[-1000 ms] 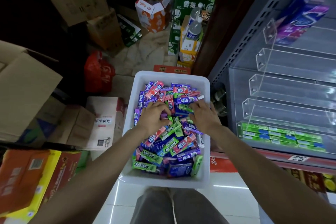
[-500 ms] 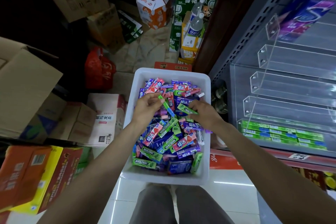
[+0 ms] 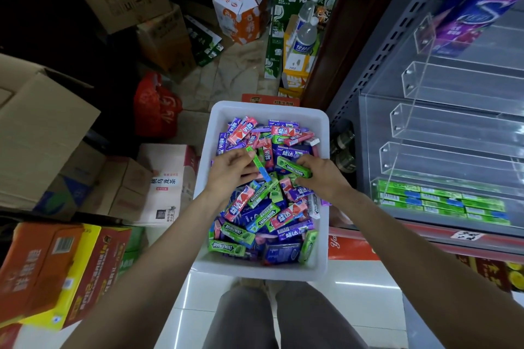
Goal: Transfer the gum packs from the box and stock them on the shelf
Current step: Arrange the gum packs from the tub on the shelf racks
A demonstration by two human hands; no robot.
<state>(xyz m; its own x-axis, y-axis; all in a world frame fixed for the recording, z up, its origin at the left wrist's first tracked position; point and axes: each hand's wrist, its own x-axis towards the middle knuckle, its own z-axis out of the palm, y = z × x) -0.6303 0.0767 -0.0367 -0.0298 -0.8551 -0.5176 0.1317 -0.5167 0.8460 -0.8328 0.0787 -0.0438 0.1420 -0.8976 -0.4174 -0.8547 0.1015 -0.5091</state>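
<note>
The gum packs lie in a loose heap inside a white plastic box, which stands on the tiled floor in front of the person's knees. The packs are green, purple, blue and pink, and they point in all directions. The left hand pinches a thin green-and-blue pack between thumb and fingers, just above the heap. The right hand grips a green Doublemint pack by its near end (its printed face looks up). The two hands are near each other over the middle of the box.

To the right stands the shelf with clear acrylic dividers. Its lowest row holds green gum packs lying flat, and a purple carton lies in the top tier. To the left there are cardboard boxes and a red bag.
</note>
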